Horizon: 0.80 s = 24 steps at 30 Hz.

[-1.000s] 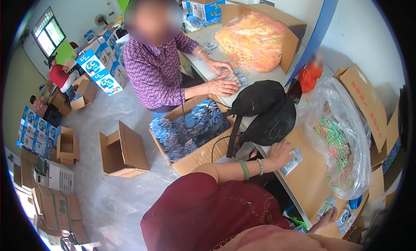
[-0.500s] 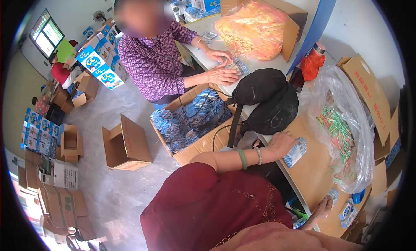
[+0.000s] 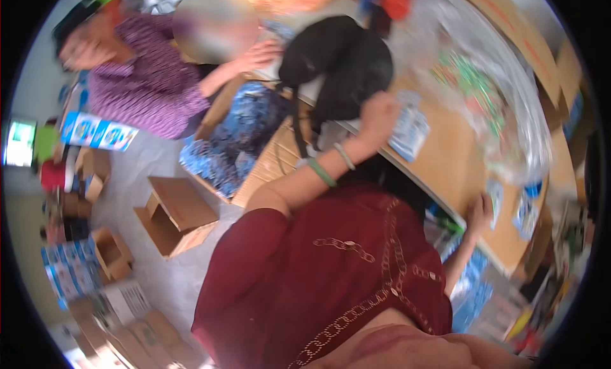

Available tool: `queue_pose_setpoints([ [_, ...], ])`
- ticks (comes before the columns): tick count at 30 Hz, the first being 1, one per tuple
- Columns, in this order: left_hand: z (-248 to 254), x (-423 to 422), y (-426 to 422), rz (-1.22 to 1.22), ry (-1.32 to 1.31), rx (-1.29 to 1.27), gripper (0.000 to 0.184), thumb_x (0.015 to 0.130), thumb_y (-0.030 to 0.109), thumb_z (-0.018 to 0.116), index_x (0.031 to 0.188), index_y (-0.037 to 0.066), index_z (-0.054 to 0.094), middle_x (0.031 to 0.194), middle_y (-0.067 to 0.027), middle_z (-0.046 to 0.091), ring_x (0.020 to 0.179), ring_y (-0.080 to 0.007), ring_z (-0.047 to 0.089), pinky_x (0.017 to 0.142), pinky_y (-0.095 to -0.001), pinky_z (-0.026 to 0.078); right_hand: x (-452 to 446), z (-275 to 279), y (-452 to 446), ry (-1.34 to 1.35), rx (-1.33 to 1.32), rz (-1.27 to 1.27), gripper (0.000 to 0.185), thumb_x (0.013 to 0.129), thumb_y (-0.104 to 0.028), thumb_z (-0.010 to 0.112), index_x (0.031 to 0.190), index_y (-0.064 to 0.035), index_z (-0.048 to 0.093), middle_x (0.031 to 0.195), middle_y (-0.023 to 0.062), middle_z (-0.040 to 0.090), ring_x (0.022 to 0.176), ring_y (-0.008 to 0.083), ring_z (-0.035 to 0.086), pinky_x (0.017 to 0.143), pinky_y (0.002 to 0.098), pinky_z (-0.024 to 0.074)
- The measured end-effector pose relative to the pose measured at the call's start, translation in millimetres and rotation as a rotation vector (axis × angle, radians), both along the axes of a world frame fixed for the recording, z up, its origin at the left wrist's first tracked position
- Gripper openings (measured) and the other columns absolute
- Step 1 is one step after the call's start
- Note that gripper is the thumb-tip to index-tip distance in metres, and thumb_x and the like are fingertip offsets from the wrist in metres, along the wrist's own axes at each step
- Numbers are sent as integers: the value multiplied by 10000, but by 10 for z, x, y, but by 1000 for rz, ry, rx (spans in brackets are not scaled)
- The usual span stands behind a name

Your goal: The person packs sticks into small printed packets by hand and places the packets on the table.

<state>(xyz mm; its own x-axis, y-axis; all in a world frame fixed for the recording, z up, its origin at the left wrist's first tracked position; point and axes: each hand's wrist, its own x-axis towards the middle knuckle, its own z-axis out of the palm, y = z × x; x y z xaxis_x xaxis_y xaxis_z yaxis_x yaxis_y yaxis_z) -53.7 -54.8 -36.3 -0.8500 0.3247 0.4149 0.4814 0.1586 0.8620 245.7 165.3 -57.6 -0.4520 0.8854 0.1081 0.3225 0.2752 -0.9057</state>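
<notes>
My left hand, with a green bangle and a pale beaded bracelet on its wrist, is at the table edge beside a blue-and-white packet pile. Its fingers look curled closed; blur hides anything in them. Farther right, my right hand is also curled, right by a small blue-and-white packet. Whether it grips that packet is unclear. More blue-and-white packets lie beyond it on the wooden tabletop.
A clear plastic bag holds green and reddish sticks. A black bag lies at the table's far end. An open carton of blue packets and a brown box stand to the left. A co-worker in purple sits across.
My view has turned and blurred, shifting the scene. My left hand looks more curled beside the packets. My right hand, earlier seen with extended fingers, now appears curled.
</notes>
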Motion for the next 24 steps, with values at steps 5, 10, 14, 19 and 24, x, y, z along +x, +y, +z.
queue_pose_setpoints([
  [5,-53,-95,-79,-240,-559,294,80,827,17,556,854,13,631,802,-63,640,678,-101,582,593,-259,477,-69,118,-180,-28,-102,-37,131,876,-110,551,946,-23,620,599,-34,464,493,37,395,436,187,295],
  [10,385,-150,-165,-358,-867,604,96,836,-19,547,896,11,615,868,-53,660,736,-124,627,646,-275,519,-303,457,-573,-53,-95,26,135,876,-125,561,933,-20,623,614,-31,472,501,35,391,446,192,299],
  [14,960,-629,-719,-273,-614,762,116,857,-19,541,937,6,621,920,-61,661,784,-136,640,700,-292,542,-426,338,-507,-173,317,206,147,864,-121,582,951,-13,633,674,-25,513,558,43,425,480,213,355],
  [19,1288,-1215,-2004,72,-186,1086,158,868,18,553,1017,8,605,942,-82,653,795,-178,642,703,-340,547,-273,145,-269,-23,-124,165,152,879,-115,549,973,-15,614,655,-36,483,521,26,384,444,182,295],
  [24,1317,-1280,-2624,315,-86,1075,148,870,37,566,1005,3,615,944,-74,653,816,-174,637,719,-324,538,-248,-87,-89,115,-96,203,112,890,-121,533,924,-40,603,605,-43,459,479,12,373,402,171,267],
])
